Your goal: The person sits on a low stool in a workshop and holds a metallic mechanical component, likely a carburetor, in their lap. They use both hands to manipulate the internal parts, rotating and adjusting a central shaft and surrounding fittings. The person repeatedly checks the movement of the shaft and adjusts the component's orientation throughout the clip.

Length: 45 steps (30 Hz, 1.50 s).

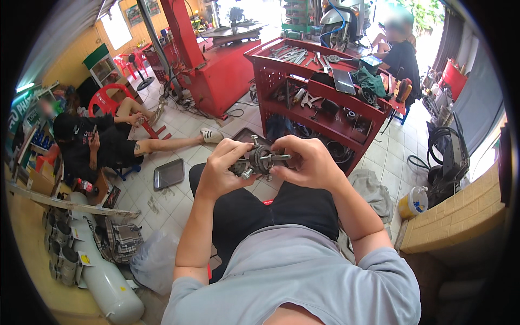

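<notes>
On the left, a shallow grey rectangular tray (169, 174) lies on white floor tiles (181, 203). Now the left hand (219, 162), pinching a round dark-grey metal part with bolts (261, 158) over the black-trousered lap (246, 211); its central rod runs crosswise (tip rightward). The right hand (317, 162), thumb and fingers bent, pinches its right side; open air separates it from the red metal tool cart's (319, 122) edge.

– Where does the light come from?
– Daylight glares white through the doorway (433, 49) and window (117, 26); a tube lamp (25, 86) glows at left.
– Any distortion?
– Straight lines bow toward the black rim.
</notes>
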### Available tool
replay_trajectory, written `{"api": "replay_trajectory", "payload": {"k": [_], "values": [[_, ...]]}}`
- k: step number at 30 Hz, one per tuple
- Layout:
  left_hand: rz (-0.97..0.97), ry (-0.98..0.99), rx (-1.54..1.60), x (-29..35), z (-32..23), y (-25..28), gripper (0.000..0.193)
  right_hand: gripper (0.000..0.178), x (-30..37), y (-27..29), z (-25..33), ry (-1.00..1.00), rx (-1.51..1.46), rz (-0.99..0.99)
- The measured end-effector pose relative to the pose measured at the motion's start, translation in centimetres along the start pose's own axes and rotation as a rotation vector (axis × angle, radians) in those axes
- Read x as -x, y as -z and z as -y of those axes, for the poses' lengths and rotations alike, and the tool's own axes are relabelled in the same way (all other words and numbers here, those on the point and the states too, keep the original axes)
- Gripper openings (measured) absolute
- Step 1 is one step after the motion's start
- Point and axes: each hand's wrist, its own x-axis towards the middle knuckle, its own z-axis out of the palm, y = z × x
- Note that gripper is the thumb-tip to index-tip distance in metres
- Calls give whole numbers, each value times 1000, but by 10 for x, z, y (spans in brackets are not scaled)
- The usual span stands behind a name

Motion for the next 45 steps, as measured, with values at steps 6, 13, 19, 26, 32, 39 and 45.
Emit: {"api": "replay_trajectory", "payload": {"k": [6, 13, 19, 26, 32, 39, 45], "values": [[6, -14, -4, -1, 0, -1, 63, 25, 2, -1, -1, 4, -11, 7], [4, -12, 0, 0, 1, 0, 63, 26, -1, -1, 1, 3, -26, 9], [8, -1, 7, 0, 1, -1, 62, 26, -1, 0, 0, -2, -2, 24], [26, 7, 20, 0, 1, -1, 62, 26, 2, -2, -10, 35, 91, 47], [26, 3, 25, 0, 0, -1, 63, 27, 1, -4, -2, 10, -17, -6], [35, 10, 40, 2, 1, -2, 63, 26, -1, 0, 4, -9, -34, 3], [38, 9, 31, 2, 2, -2, 63, 28, 2, -2, -8, 62, 75, 12]]}}
